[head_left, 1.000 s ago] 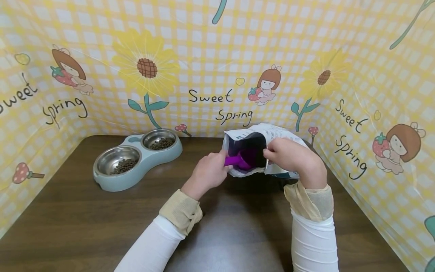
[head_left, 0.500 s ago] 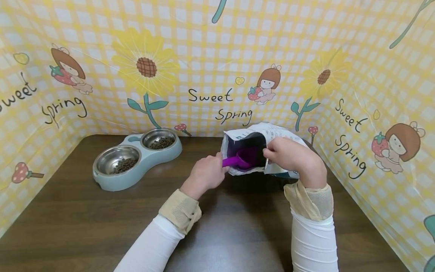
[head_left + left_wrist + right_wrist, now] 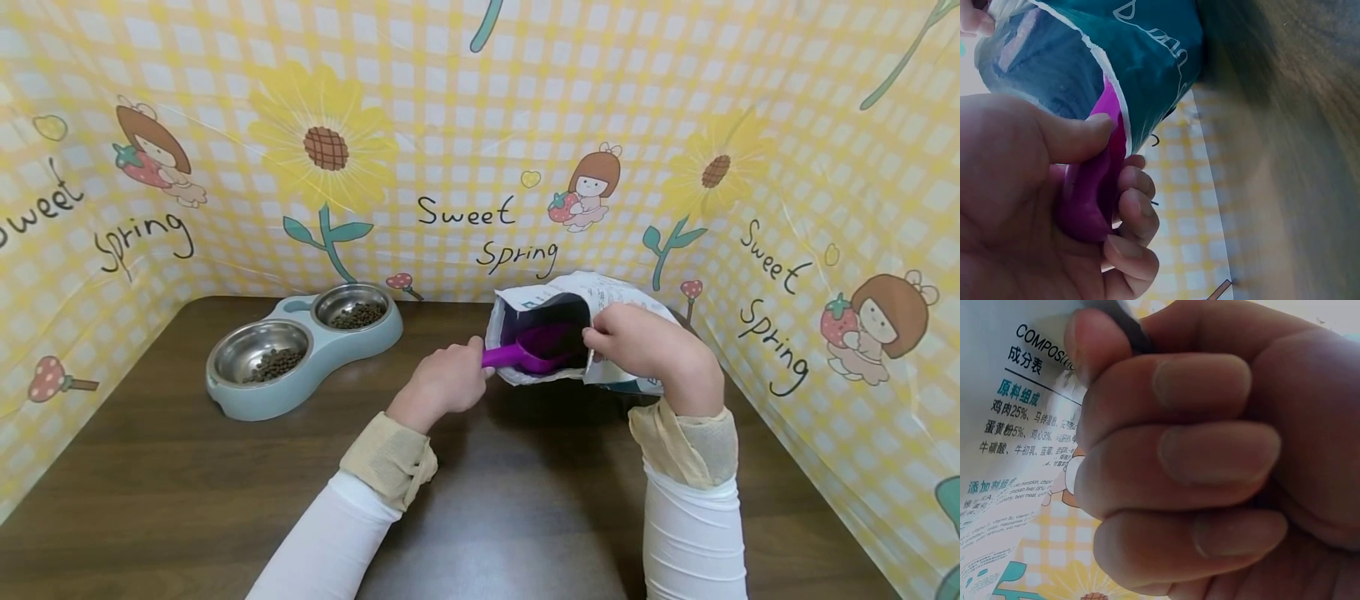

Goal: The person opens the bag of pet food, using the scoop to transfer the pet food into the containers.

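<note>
A purple scoop [image 3: 538,348] lies partly inside the mouth of a white and teal pet food bag [image 3: 626,292], which rests on its side on the table. My left hand [image 3: 444,382] grips the scoop's handle [image 3: 1088,200], thumb on top and fingers curled beneath it. The scoop's bowl is in the dark of the bag, and its contents are hard to make out. With curled fingers, my right hand [image 3: 651,346] pinches the edge of the bag's opening. Printed ingredient text on the bag [image 3: 1029,409] shows in the right wrist view.
Left on the wooden table [image 3: 187,500] stands a pale blue double feeder [image 3: 273,404]. Its two steel bowls, a near one [image 3: 232,354] and a far one [image 3: 341,298], each hold some brown kibble. Yellow checked cloth [image 3: 465,108] walls the back and sides.
My left hand has drawn back slightly to the left, bringing the scoop a little farther out of the bag. The right hand and the bag stay about where they were.
</note>
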A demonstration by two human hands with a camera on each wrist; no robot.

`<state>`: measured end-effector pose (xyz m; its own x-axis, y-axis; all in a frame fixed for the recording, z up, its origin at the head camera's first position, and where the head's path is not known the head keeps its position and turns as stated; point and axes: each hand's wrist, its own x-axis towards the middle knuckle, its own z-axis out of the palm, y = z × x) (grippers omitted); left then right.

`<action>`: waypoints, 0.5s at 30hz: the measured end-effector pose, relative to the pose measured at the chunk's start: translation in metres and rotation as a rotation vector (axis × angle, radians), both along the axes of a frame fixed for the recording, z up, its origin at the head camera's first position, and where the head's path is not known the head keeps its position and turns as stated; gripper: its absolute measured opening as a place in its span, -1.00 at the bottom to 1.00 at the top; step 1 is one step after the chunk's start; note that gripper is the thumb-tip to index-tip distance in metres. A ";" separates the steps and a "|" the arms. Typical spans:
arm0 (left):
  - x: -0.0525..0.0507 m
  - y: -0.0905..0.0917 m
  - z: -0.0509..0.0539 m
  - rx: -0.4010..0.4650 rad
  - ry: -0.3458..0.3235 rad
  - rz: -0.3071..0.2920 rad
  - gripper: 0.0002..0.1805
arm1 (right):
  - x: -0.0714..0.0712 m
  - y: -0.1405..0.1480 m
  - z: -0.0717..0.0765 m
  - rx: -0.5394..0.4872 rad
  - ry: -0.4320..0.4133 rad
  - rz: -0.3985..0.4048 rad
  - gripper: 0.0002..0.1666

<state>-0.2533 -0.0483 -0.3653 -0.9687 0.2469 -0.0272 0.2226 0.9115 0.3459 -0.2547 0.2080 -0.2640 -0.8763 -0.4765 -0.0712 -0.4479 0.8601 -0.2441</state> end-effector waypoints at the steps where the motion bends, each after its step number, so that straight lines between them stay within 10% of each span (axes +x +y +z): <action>1: 0.000 0.000 0.000 0.002 -0.011 -0.001 -0.66 | 0.000 0.000 0.000 0.000 0.000 0.001 -0.50; 15: -0.002 0.002 -0.005 -0.031 -0.014 0.019 -0.59 | 0.000 0.000 0.000 -0.002 0.000 0.013 -0.51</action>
<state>-0.2548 -0.0465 -0.3701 -0.9727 0.2270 -0.0481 0.2002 0.9258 0.3205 -0.2549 0.2084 -0.2635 -0.8699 -0.4882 -0.0704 -0.4593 0.8537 -0.2455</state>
